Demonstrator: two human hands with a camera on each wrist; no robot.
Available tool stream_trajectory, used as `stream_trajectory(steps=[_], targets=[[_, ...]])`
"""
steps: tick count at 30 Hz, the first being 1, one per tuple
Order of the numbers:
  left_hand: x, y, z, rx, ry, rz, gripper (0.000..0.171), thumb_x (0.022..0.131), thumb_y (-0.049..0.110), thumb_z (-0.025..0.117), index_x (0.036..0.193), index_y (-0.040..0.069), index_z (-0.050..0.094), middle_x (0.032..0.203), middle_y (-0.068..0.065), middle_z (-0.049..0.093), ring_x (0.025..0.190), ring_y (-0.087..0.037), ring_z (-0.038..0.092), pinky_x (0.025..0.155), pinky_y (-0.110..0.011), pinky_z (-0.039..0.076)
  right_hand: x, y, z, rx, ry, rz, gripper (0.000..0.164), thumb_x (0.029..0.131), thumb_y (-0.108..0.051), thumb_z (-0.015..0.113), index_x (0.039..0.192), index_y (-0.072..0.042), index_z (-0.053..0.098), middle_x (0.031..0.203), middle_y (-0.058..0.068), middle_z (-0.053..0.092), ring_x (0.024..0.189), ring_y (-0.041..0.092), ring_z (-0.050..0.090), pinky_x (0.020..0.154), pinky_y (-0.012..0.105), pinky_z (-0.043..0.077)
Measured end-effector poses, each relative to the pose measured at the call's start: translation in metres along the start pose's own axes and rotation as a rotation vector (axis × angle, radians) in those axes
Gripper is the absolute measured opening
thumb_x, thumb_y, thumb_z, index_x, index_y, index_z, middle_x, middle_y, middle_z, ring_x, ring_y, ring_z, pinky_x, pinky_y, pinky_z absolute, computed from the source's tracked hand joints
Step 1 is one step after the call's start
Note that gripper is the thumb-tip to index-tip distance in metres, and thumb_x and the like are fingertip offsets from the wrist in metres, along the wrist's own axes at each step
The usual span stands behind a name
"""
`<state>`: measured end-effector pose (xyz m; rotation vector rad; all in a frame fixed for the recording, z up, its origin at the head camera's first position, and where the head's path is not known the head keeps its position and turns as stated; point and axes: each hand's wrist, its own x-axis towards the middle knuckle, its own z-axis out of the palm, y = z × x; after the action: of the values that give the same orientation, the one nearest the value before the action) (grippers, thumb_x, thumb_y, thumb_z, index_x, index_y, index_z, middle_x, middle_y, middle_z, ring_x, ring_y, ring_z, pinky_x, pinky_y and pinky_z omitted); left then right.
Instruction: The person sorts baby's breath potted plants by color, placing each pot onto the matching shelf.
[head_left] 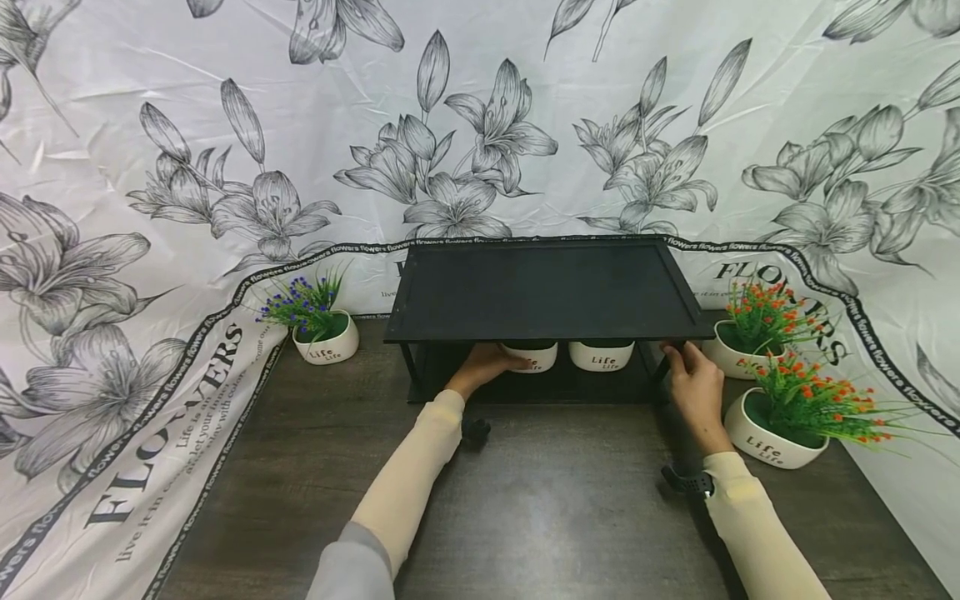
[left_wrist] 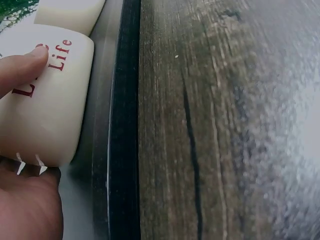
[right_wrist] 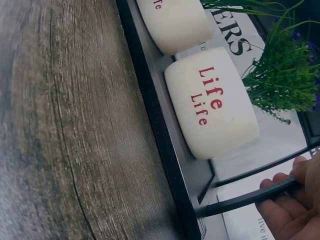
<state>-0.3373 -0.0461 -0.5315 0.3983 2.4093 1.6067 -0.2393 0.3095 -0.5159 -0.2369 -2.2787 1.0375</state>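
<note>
Pot (left_wrist: 55,115) is held in left grip (head_left: 483,368), shelf post (right_wrist: 245,199) in right grip (head_left: 696,387), above dark table (head_left: 555,500), before flowered cloth (head_left: 315,117).

The left hand (head_left: 487,367) and right hand (head_left: 696,385) were bare beyond cream sleeves (head_left: 408,479), with grey cloth (head_left: 351,567) higher on the left arm, a black fitting (head_left: 477,430) by that wrist and a black strap (head_left: 687,482) by the other.

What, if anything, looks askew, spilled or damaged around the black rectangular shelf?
Nothing spilled or damaged stands out: both white rounded "Life" pots on the black rectangular shelf appear upright, the left hand gripping one. Only the white floral-print backdrop looks untidy, with visible creases.
</note>
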Motion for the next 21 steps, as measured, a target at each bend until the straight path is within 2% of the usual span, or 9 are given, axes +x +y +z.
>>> stream_trajectory(steps=[9, 14, 17, 21], targets=[[0.000, -0.001, 0.003, -0.031, 0.002, -0.004, 0.097, 0.083, 0.038, 0.092, 0.163, 0.015, 0.040, 0.160, -0.011, 0.051, 0.146, -0.035, 0.052, 0.122, -0.054, 0.042, -0.001, -0.001, -0.001, 0.012, -0.002, 0.001, 0.024, 0.107, -0.023, 0.067, 0.111, -0.003, 0.079, 0.108, 0.016, 0.082, 0.085, -0.033, 0.046, 0.078, 0.008, 0.040], [-0.002, -0.003, 0.003, -0.057, -0.039, 0.000, 0.096, 0.086, 0.038, 0.089, 0.164, 0.015, 0.038, 0.161, -0.011, 0.049, 0.148, -0.034, 0.050, 0.123, -0.054, 0.041, 0.000, 0.000, 0.000, 0.002, -0.006, 0.005, 0.023, 0.107, -0.023, 0.068, 0.113, -0.004, 0.080, 0.108, 0.016, 0.082, 0.085, -0.033, 0.045, 0.079, 0.012, 0.042], [-0.006, -0.005, 0.000, -0.063, -0.053, 0.021, 0.097, 0.087, 0.033, 0.088, 0.166, 0.014, 0.033, 0.163, -0.012, 0.046, 0.150, -0.034, 0.047, 0.123, -0.054, 0.040, 0.000, 0.000, 0.000, -0.004, -0.007, 0.009, 0.023, 0.107, -0.023, 0.068, 0.113, -0.004, 0.080, 0.109, 0.016, 0.082, 0.084, -0.033, 0.044, 0.079, 0.014, 0.042], [-0.015, -0.007, -0.010, -0.065, -0.028, 0.073, 0.099, 0.089, 0.024, 0.087, 0.168, 0.014, 0.028, 0.169, -0.012, 0.039, 0.157, -0.034, 0.039, 0.126, -0.054, 0.036, 0.000, -0.001, 0.000, -0.006, -0.006, 0.013, 0.022, 0.107, -0.022, 0.068, 0.113, -0.004, 0.079, 0.109, 0.016, 0.082, 0.084, -0.033, 0.043, 0.078, 0.016, 0.043]])
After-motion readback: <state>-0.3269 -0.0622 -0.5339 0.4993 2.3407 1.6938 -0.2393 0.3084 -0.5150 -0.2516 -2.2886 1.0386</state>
